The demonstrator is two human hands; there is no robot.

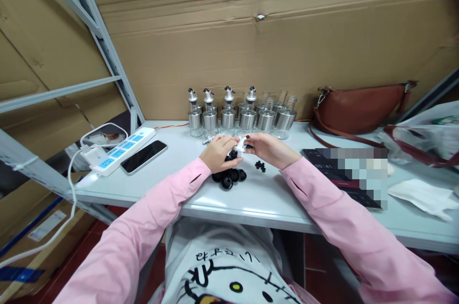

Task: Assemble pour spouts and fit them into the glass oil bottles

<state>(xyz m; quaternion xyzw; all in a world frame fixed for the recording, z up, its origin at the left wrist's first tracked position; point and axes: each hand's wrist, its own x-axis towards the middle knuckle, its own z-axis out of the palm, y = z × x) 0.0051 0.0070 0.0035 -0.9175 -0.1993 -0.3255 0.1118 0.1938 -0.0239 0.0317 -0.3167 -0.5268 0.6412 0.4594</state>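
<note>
My left hand [219, 153] is closed around a white and black pour spout [241, 146], held just above the table. My right hand [268, 148] pinches the same spout from the other side, with its fingertips at a small black part near the top. Below my left hand lies a cluster of round black stoppers [227, 182]. Several tiny black pieces [260, 166] lie under my right hand. Behind the hands stand rows of glass bottles with steel sleeves [228, 120]. Some front bottles carry spouts [208, 95] like the held one; others have bare necks.
On the left are a white power strip [125, 150] with a plugged-in charger and a phone [144, 157]. On the right lie a brown handbag [362, 105], a dark tablet-like device [322, 165], partly blurred, a white tissue [423, 196] and a plastic bag [426, 124]. Cardboard [215, 50] stands behind.
</note>
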